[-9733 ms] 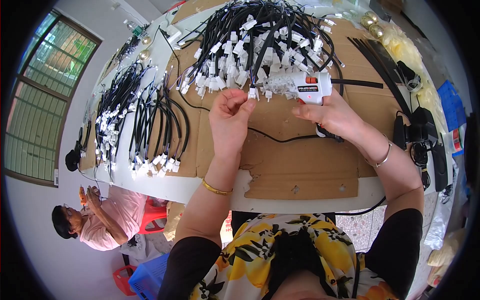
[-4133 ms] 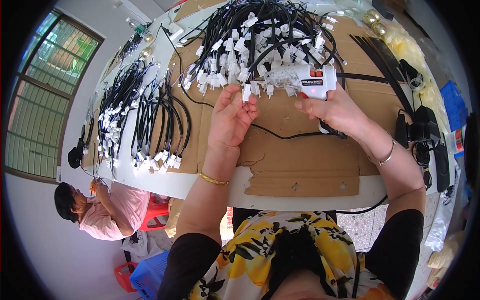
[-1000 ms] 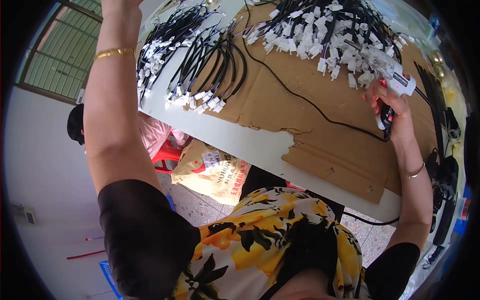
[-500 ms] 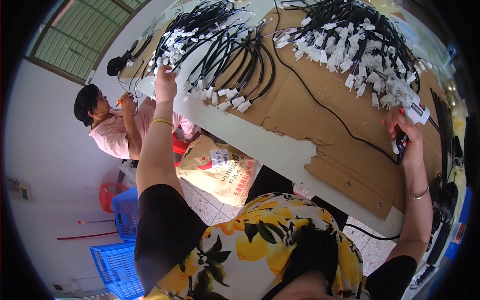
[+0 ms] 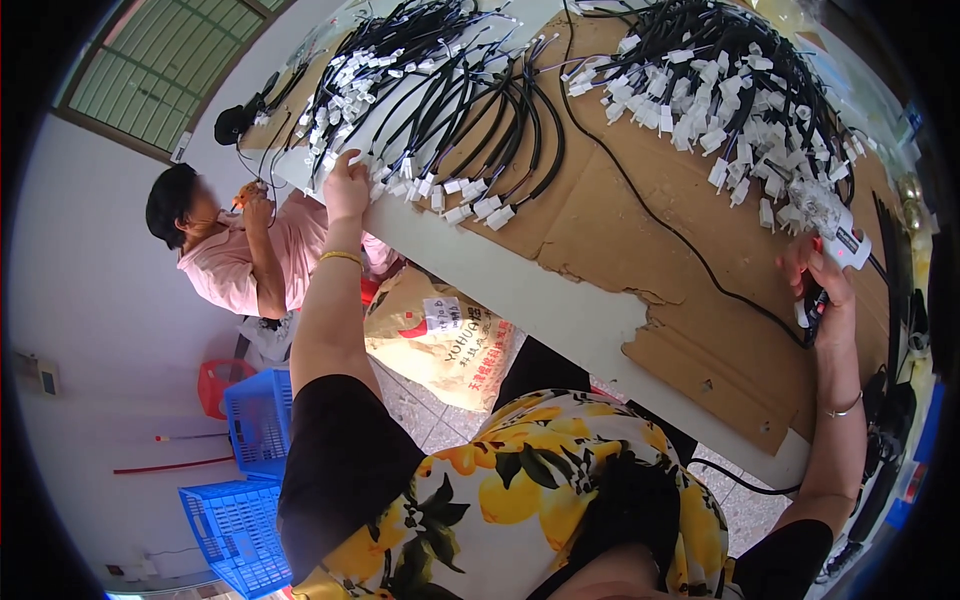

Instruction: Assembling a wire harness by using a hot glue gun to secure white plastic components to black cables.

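Note:
My left hand (image 5: 346, 190) is over the table's near-left edge, its finger and thumb apart and nothing visible between them. It is close to a fanned row of black cables (image 5: 490, 130) whose ends carry white plastic connectors (image 5: 458, 186). Behind it lies a bunch of similar cables with small white connectors (image 5: 345, 100). At the right, my right hand (image 5: 828, 280) is wrapped round the dark handle of a white glue gun (image 5: 845, 243) with a clear front part. The gun's tip is at the edge of a large heap of white connectors (image 5: 690, 100) on black cables.
Brown cardboard (image 5: 600, 240) covers much of the white table (image 5: 480, 270), and a black cord (image 5: 665, 220) runs across it. Beyond the left edge a co-worker (image 5: 235, 250) in pink holds an orange tool. A paper sack (image 5: 420, 350) and blue crates (image 5: 235, 530) stand below.
My left hand has drawn back from the small connectors toward the table's near edge. My right hand with the glue gun has shifted slightly in the picture, as has the whole view.

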`<state>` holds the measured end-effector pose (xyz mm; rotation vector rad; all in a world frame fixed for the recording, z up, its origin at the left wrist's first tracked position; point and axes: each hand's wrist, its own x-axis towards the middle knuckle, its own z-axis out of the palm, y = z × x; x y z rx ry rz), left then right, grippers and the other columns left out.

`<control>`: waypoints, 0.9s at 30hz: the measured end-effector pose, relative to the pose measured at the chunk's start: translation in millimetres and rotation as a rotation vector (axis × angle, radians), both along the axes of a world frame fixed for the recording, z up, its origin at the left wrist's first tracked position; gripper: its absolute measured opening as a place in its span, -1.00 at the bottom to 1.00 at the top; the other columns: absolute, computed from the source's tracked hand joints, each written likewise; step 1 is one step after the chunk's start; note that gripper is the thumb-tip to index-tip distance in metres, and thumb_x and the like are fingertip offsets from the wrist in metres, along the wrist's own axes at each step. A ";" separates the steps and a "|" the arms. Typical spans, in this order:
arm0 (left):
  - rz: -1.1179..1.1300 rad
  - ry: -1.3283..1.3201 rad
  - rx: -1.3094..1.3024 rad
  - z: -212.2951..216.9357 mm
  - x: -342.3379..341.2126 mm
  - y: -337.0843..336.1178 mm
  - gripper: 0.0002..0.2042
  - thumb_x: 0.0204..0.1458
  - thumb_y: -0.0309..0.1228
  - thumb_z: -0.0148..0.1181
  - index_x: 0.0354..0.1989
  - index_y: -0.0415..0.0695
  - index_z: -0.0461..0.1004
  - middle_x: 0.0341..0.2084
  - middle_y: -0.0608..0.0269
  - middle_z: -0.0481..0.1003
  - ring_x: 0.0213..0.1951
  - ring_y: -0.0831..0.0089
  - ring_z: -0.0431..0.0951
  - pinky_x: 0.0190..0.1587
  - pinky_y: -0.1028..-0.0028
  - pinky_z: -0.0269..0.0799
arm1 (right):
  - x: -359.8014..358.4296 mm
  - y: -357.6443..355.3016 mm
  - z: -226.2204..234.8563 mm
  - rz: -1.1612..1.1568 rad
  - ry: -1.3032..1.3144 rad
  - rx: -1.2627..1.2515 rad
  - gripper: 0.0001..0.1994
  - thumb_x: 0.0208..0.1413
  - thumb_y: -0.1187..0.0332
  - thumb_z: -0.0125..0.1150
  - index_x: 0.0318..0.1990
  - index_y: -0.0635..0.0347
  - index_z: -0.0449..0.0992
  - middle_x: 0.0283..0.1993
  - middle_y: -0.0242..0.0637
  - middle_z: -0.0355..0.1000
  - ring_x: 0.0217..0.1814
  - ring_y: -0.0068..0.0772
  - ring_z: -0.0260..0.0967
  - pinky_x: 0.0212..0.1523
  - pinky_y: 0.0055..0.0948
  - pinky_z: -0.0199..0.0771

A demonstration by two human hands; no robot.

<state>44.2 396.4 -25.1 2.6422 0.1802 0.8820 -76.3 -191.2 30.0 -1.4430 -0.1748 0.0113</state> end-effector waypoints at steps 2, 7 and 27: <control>0.009 0.011 0.004 -1.3 -2.4 -3.5 -0.70 -0.11 -0.47 0.01 -0.13 -0.05 0.38 -0.52 0.03 0.49 -0.48 0.32 0.51 -0.39 0.42 0.37 | -1.6 2.4 1.1 -0.046 0.017 0.001 -0.75 -0.17 0.18 0.07 -0.60 0.13 0.22 -0.70 -0.40 0.12 -0.68 -0.62 0.01 -0.31 -0.53 0.19; 0.055 0.067 -0.042 5.1 -4.6 -7.5 -0.67 -0.07 -0.47 -0.04 -0.05 -0.03 0.35 -0.50 0.00 0.49 -0.49 0.30 0.50 -0.38 0.41 0.37 | -0.3 -0.3 -2.0 0.006 -0.013 0.016 -0.78 -0.14 0.24 0.04 -0.49 0.23 0.31 -0.67 -0.38 0.20 -0.66 -0.62 0.06 -0.30 -0.53 0.23; -0.595 0.028 -0.238 86.3 42.3 -254.0 -0.87 -0.04 -0.46 0.07 -0.44 -0.29 0.46 -0.63 0.25 0.48 -0.53 0.59 0.46 -0.43 0.63 0.34 | -6.0 -11.1 0.7 -0.063 0.138 -0.045 -0.78 -0.13 0.26 0.04 -0.56 0.27 0.38 -0.58 -0.31 0.32 -0.58 -0.58 0.16 -0.50 -0.63 0.15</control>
